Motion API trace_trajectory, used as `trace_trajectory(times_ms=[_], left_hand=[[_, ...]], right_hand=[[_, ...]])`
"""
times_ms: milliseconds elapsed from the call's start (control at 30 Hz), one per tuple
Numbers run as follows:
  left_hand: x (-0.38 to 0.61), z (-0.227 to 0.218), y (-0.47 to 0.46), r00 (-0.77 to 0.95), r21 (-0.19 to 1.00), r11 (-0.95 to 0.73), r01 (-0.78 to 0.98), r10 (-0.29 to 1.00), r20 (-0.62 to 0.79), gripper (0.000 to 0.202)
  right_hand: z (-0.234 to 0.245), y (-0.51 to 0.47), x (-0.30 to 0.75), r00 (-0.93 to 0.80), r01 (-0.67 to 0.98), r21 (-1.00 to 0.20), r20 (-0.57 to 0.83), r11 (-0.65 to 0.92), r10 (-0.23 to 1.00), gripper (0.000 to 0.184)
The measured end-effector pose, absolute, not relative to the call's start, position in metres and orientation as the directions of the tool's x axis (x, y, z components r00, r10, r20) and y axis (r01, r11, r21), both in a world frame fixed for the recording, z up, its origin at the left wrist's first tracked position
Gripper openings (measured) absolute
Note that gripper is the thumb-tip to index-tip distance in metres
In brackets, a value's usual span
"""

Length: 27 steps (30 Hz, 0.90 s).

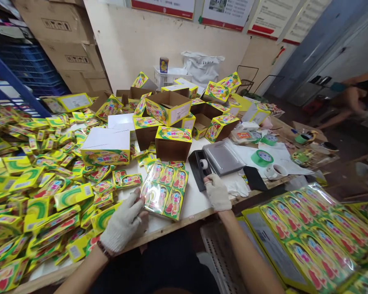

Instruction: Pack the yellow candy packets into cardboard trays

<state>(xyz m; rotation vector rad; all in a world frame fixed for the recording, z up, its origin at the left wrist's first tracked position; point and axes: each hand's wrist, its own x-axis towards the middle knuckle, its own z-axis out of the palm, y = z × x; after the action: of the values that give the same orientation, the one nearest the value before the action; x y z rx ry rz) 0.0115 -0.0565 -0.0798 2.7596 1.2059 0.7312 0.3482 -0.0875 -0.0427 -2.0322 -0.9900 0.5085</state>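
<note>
Clear film wraps a pack of small yellow-green boxes (166,190), printed with red fruit, near the table's front edge. My left hand (122,220), in a white knit glove, grips the pack's left side, with the fingers partly hidden. At the near end of a black tape dispenser (197,169), my gloved right hand (217,193) has its fingers curled together. Whatever lies between those fingertips is too small to make out. The dispenser carries a pale roll of tape (204,164). Loose small boxes (76,196) surround my left hand.
Open display cartons (168,108) are stacked along the back. A grey tray (223,157), green tape roll (262,157) and cup (276,172) are on the right. Wrapped packs fill a carton (266,241) at lower right. Another person's arm (340,116) shows at far right.
</note>
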Motion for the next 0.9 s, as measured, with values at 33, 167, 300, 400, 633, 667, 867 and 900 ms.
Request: trace_trajectory(times_ms=[33, 167, 300, 400, 633, 667, 867, 900], left_hand=[[0.008, -0.084, -0.065, 0.61, 0.199, -0.728, 0.656, 0.666, 0.429, 0.024], [0.015, -0.094, -0.094, 0.622, 0.194, -0.771, 0.606, 0.612, 0.488, 0.037], [0.046, -0.097, -0.111, 0.526, 0.267, -0.776, 0.572, 0.597, 0.606, 0.022], [0.06, -0.095, -0.115, 0.48, 0.32, -0.773, 0.548, 0.604, 0.636, 0.013], [0.068, -0.083, -0.109, 0.55, 0.259, -0.726, 0.637, 0.663, 0.508, 0.026], [0.069, -0.083, -0.108, 0.549, 0.269, -0.732, 0.626, 0.658, 0.515, 0.028], [0.07, -0.09, -0.109, 0.477, 0.404, -0.741, 0.536, 0.661, 0.579, 0.023], [0.07, -0.09, -0.11, 0.477, 0.416, -0.74, 0.528, 0.664, 0.576, 0.023]], right_hand=[[-0.042, -0.091, 0.359, 0.638, 0.544, -0.764, 0.109, -0.346, 0.762, 0.018], [-0.046, -0.092, 0.402, 0.616, 0.649, -0.664, 0.171, -0.371, 0.769, 0.027], [-0.057, -0.081, 0.419, 0.516, 0.586, -0.713, -0.038, -0.385, 0.855, 0.026], [-0.062, -0.08, 0.414, 0.545, 0.543, -0.751, -0.027, -0.376, 0.838, 0.025], [-0.062, -0.125, 0.391, 0.667, 0.444, -0.826, 0.045, -0.348, 0.744, 0.033], [-0.064, -0.131, 0.387, 0.677, 0.383, -0.855, 0.003, -0.349, 0.736, 0.034], [-0.089, -0.131, 0.371, 0.672, 0.096, -0.914, -0.232, -0.394, 0.703, 0.035], [-0.091, -0.129, 0.37, 0.665, 0.082, -0.909, -0.255, -0.408, 0.702, 0.034]])
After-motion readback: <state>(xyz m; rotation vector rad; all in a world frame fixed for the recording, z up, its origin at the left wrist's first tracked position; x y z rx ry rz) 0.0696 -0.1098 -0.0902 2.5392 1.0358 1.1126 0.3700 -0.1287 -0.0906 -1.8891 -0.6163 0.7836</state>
